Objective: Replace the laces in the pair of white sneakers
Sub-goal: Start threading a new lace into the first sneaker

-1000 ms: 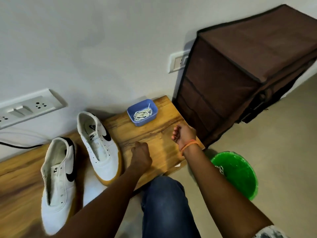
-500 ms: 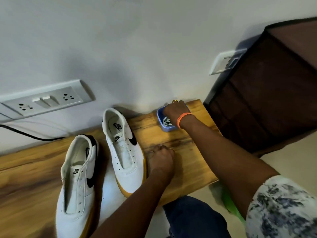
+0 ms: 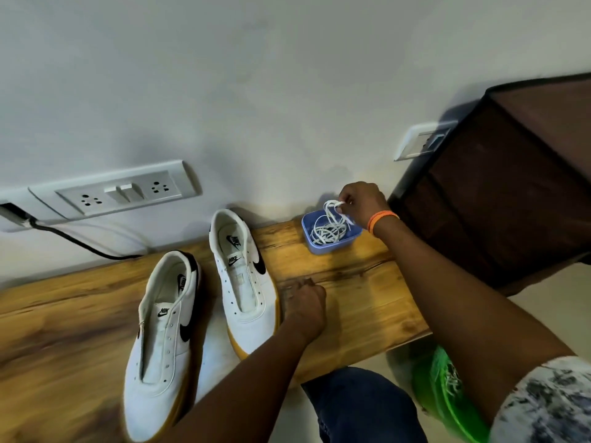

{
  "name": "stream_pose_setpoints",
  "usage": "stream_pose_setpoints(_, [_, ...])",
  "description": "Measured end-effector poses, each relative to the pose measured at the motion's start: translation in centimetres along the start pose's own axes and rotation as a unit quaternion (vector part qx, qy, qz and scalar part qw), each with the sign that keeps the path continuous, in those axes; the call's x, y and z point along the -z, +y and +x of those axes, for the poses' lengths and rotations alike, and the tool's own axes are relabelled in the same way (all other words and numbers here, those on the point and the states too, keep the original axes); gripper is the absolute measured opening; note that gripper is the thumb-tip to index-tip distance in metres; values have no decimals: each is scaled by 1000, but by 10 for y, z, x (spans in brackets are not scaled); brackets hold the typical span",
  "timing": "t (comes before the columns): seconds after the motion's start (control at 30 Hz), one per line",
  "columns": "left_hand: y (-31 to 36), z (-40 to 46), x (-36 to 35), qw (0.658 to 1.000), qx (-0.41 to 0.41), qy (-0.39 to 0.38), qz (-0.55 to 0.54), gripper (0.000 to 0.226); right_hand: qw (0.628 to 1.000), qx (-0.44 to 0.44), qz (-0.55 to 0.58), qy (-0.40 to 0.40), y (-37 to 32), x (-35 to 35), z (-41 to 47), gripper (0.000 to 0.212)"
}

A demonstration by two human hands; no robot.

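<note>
Farthest out to the left of the left hand (image 3: 302,306), a white socket strip (image 3: 121,193) is fixed to the wall, with a black cable (image 3: 80,244) running down from its end toward the wooden bench (image 3: 358,302). Nearer that hand lie the two white sneakers, both without laces, their eyelets bare. The left sneaker (image 3: 163,340) rests a little apart from the hand, toe toward the person. The right sneaker (image 3: 244,279) lies just beside the hand, its tan sole edge next to the knuckles. The left hand itself rests on the bench with fingers curled under, holding nothing.

Beyond it, toward the wall, the blue tub (image 3: 331,233) stands on the bench, directly under the right hand (image 3: 364,203). That hand, with an orange band at the wrist, pinches a loop of the white laces (image 3: 329,225) between fingertips and thumb, raised above the tub while the rest of the tangle lies inside it. To the right of that hand stands a dark brown fabric cabinet (image 3: 511,193), and below the forearm a green bucket (image 3: 444,388) sits on the floor.
</note>
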State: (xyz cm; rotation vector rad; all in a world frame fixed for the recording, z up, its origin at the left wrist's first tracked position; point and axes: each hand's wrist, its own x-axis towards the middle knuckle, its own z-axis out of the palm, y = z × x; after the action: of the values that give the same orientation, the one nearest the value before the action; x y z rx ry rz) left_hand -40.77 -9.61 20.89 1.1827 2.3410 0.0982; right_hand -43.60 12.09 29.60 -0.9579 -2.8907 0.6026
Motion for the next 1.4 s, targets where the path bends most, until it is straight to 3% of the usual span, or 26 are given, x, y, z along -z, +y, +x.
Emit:
stream_pose_setpoints(0.1, [-5,-12,15,990,-16,40,-132,39,991,-8,121,54,-1,25,-12,11])
stream_pose_setpoints(0.2, [-13,-34,40,966,-51,133,-216,29,954,-4,280,103,-13,45,-36,13])
stream_pose_setpoints(0.33, [-52,-71,61,932,-71,281,-219,23,883,-9,467,45,-56,41,-82,15])
stream_pose_setpoints(0.4, [-72,-91,69,924,-50,315,-213,24,822,-16,569,1,-81,28,-105,9])
stream_pose_setpoints(0.43, [-81,-98,72,921,-32,327,-210,25,774,-23,632,-26,-91,22,-116,4])
stream_pose_setpoints(0.53, [-108,-122,77,913,-7,384,-138,34,624,-58,770,-118,-117,-2,-144,16])
stream_pose_setpoints(0.6, [-130,-136,71,913,28,401,-66,46,589,-51,785,-182,-135,-22,-160,22])
stream_pose_setpoints(0.67, [-153,-148,56,927,128,348,-63,77,620,-49,751,-221,-152,-44,-172,20])
stream_pose_setpoints(0.7, [-165,-152,46,933,176,307,-70,96,663,-53,714,-220,-158,-57,-176,13])
stream_pose_setpoints(0.73, [-176,-157,35,937,205,276,-66,111,728,-51,653,-203,-163,-70,-178,7])
stream_pose_setpoints(0.8, [-194,-162,14,946,211,241,-53,124,889,-7,442,-119,-161,-97,-177,18])
stream_pose_setpoints(0.83, [-201,-162,7,946,210,239,-58,123,943,23,321,-79,-158,-109,-177,22])
stream_pose_setpoints(0.87, [-204,-162,4,945,209,240,-74,119,974,45,218,-50,-154,-117,-177,24])
stream_pose_setpoints(0.97, [-210,-159,8,941,202,236,-136,111,990,72,114,-34,-154,-132,-176,22])
stream_pose_setpoints(1.17, [-240,-150,23,940,174,259,-139,110,982,83,132,-104,-159,-140,-172,16])
stream_pose_setpoints(1.3, [-237,-144,31,938,183,284,-82,102,978,112,111,-139,-165,-137,-173,17])
stream_pose_setpoints(1.4, [-210,-149,28,942,64,310,-113,77,961,138,167,-169,-172,-133,-179,13])
